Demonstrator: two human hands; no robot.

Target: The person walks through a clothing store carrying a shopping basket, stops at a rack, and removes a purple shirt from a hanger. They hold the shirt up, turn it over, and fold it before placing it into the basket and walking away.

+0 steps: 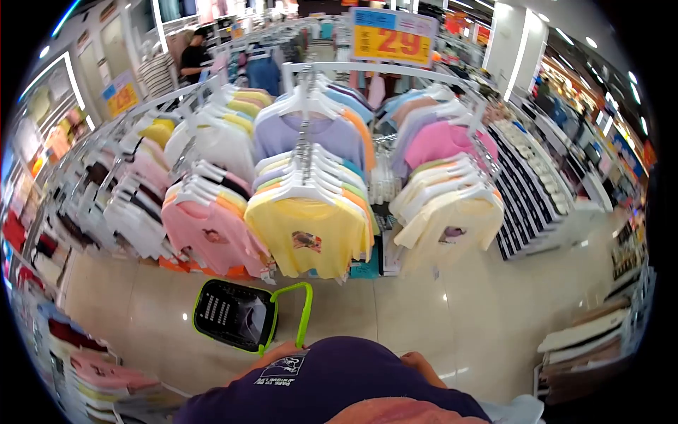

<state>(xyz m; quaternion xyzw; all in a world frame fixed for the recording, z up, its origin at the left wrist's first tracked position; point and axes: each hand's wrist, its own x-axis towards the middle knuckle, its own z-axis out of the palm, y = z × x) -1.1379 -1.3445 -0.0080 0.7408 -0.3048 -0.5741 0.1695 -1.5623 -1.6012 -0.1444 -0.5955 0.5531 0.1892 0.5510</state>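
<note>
A black shopping basket (227, 338) with a green rim and raised green handle (307, 311) is at my left side. My left hand (291, 348) is at the handle's near end and looks closed on it; my dark shirt partly hides the fingers. In the basket lies a greyish thing (253, 318) I cannot make out. To the right of my shirt, skin of my right arm or hand (422, 366) shows, its fingers hidden. In front hang a pink T-shirt (215, 237), a yellow T-shirt (307, 237) and a cream T-shirt (452, 230).
A price sign (393, 44) reading 29 tops the rack. Striped cloth (533, 194) covers a display at right. Folded clothes are stacked at the lower left (106, 371) and lower right (586, 346). Pale tiled floor (395, 311) lies before me. Another person (194, 56) stands at back left.
</note>
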